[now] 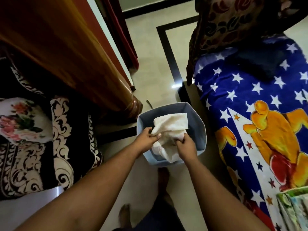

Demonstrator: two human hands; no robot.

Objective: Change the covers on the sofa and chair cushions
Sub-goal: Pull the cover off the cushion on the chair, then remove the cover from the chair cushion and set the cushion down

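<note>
A white cloth cover [168,125] hangs bunched over a light blue fabric basket [196,120] standing on the floor between two seats. My left hand [147,136] pinches the cover's left edge. My right hand [185,145] grips the cover's lower right part over the basket's near side. On the left stands a chair with a black and cream patterned cover [25,160] and a floral cushion [21,120]. On the right is a seat under a blue star-printed cover [241,90] with a yellow bear figure.
A wooden armrest [70,52] slopes down to the basket's left. A dark folded cloth [260,62] lies on the blue cover near a floral backrest [225,22]. Pale tiled floor [150,67] with a black border runs ahead. My bare feet [163,179] stand behind the basket.
</note>
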